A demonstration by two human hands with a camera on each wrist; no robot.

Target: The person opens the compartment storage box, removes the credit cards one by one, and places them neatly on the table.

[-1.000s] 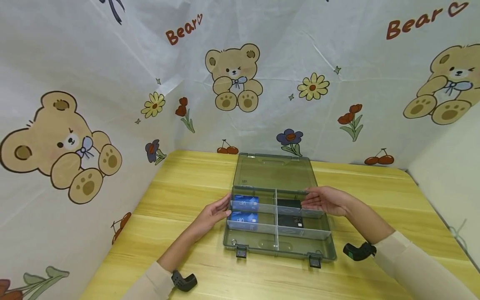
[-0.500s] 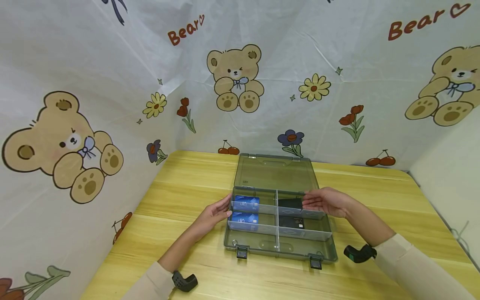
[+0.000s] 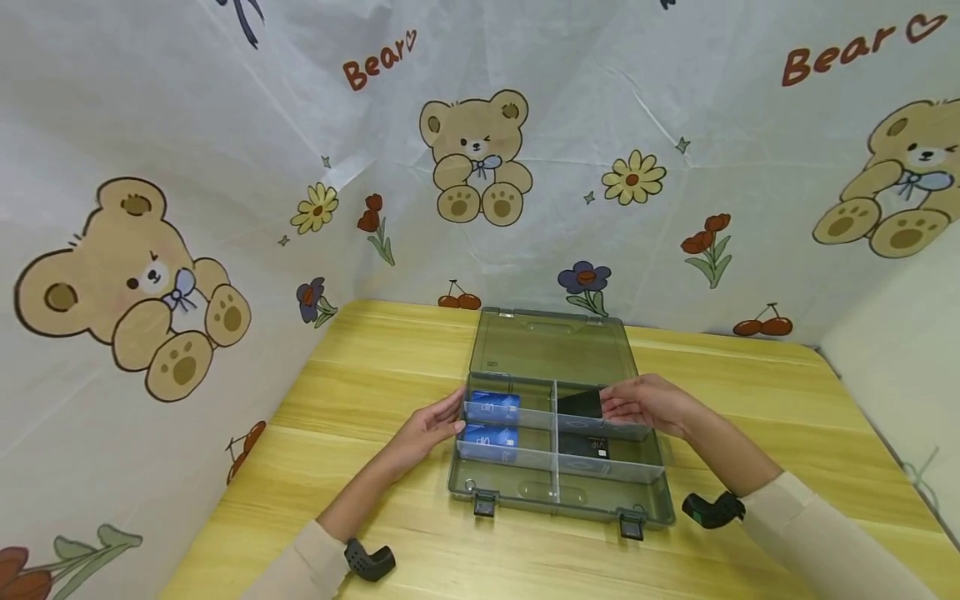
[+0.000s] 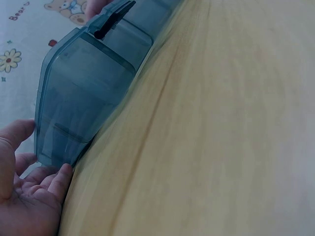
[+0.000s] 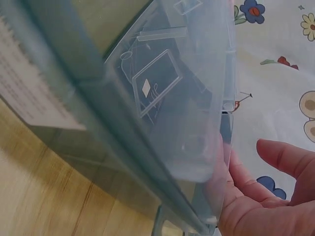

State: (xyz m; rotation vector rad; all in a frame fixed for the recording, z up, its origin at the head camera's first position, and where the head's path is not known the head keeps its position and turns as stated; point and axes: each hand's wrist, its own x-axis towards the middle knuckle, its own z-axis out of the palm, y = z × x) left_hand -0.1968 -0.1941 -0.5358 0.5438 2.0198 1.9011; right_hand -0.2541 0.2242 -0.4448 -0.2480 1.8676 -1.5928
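A smoky translucent organizer box (image 3: 517,502) lies on the table with its lid folded back. Two blue VIP cards, a rear one (image 3: 495,406) and a front one (image 3: 489,438), sit in its left compartments. On the right are a black VIP card (image 3: 588,447) in the middle compartment and another black card (image 3: 581,404) in the rear one, tilted. My right hand (image 3: 651,405) reaches into that rear compartment, fingertips at this card's right edge; in the right wrist view the thumb stands apart from the fingers. My left hand (image 4: 34,196) touches the box's left end.
The open lid (image 3: 551,343) lies behind the box, near the back edge of the wooden table (image 3: 390,342). Two latches, one of them the right latch (image 3: 631,527), hang at the front. A bear-printed sheet (image 3: 555,125) rises at the back and left.
The rear black card has tipped up and is more tilted, with my right fingers shifted slightly left beside it. My left hand stays at the box; the head view has drifted a little.
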